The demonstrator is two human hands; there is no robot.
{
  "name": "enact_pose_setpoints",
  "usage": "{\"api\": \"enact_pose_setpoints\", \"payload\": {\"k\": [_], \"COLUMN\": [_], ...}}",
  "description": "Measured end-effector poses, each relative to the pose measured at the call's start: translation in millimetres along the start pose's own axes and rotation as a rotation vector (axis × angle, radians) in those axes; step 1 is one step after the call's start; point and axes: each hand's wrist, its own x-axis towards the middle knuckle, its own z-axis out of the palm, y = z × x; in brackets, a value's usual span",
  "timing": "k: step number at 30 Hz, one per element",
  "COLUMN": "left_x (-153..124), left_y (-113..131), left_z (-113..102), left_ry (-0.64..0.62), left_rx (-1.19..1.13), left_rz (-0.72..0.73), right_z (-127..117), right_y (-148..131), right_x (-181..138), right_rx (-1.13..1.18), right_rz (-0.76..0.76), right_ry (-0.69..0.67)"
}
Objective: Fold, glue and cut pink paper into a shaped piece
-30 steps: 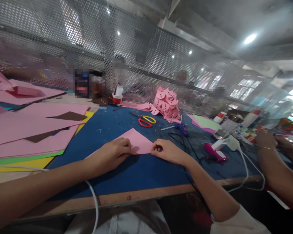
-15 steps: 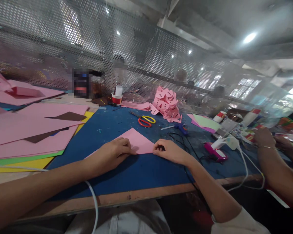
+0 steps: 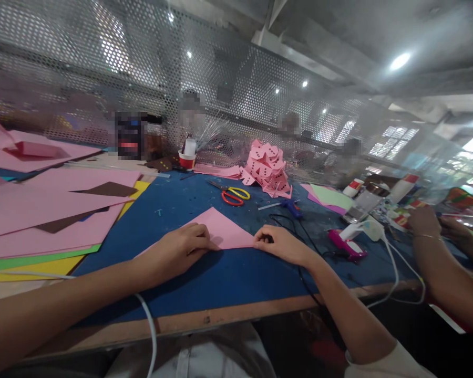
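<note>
A folded pink paper sheet (image 3: 222, 229) lies as a triangle on the blue work mat (image 3: 205, 278). My left hand (image 3: 178, 249) rests on the sheet's near left part, fingers curled and pressing down. My right hand (image 3: 283, 244) presses its curled fingers on the sheet's right corner, at the fold edge. Both forearms reach in from the near table edge.
Large pink, green and yellow sheets (image 3: 43, 210) are stacked at left. Scissors (image 3: 232, 195), a heap of pink cut-outs (image 3: 268, 168), a red cup (image 3: 187, 159), a pink glue gun (image 3: 346, 247) with cables, and glue bottles lie beyond. Another person's arms (image 3: 441, 252) work at right.
My right hand has slid a little to the right along the fold edge, to the sheet's corner. My left hand has stayed in place.
</note>
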Motion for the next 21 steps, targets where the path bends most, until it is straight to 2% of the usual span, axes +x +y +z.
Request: {"api": "enact_pose_setpoints", "payload": {"k": [21], "left_x": [-0.3], "left_y": [-1.9], "left_z": [0.8], "left_ry": [0.000], "left_rx": [-0.006], "left_rz": [0.008], "right_z": [-4.1], "right_y": [12.8], "right_x": [-7.7], "right_rx": [-0.001], "right_rz": [0.010], "right_ry": [0.034]}}
